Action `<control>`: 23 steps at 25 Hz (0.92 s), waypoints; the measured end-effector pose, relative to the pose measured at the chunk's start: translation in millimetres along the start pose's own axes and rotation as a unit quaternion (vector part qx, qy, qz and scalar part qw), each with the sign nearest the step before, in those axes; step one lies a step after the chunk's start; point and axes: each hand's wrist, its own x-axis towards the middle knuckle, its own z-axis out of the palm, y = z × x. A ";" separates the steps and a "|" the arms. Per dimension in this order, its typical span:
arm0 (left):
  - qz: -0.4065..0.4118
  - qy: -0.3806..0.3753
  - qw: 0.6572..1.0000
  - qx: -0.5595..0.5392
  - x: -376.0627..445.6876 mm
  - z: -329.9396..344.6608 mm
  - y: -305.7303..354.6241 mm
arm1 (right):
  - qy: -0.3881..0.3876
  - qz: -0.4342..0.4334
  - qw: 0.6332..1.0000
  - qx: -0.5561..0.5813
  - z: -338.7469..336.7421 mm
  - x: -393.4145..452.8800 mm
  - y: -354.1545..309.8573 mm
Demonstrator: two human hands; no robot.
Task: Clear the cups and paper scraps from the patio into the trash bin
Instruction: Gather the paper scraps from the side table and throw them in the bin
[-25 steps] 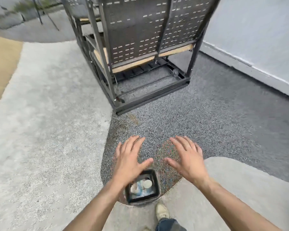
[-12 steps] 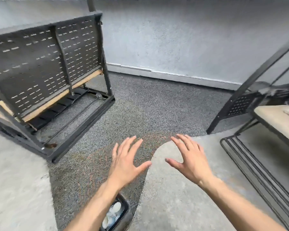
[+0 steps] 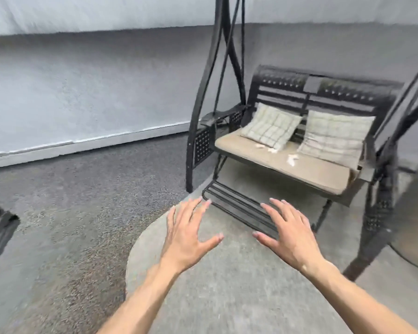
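Both hands, left [image 3: 187, 233] and right [image 3: 290, 233], hover empty, fingers spread; scraps [image 3: 273, 149] by the pillows [image 3: 270, 126] could get missed or blow off.

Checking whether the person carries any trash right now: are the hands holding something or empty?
Empty. The left hand and right hand are both spread flat over the floor; paper scraps lie on the swing seat.

A black metal swing bench [image 3: 299, 150] with two checked cushions [image 3: 270, 126] stands by a grey wall [image 3: 94, 88].
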 end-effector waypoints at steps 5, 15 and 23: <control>0.093 -0.043 0.994 -0.048 67.4 84.5 130.9 | 0.015 0.113 0.992 -0.051 -47.3 -49.8 141.4; 0.288 -0.157 0.938 -0.114 124.0 212.4 335.5 | 0.066 0.347 0.933 -0.069 -107.3 -175.7 297.8; 0.373 -0.203 0.891 -0.161 176.2 307.7 452.9 | 0.100 0.465 0.873 -0.112 -132.2 -225.0 390.5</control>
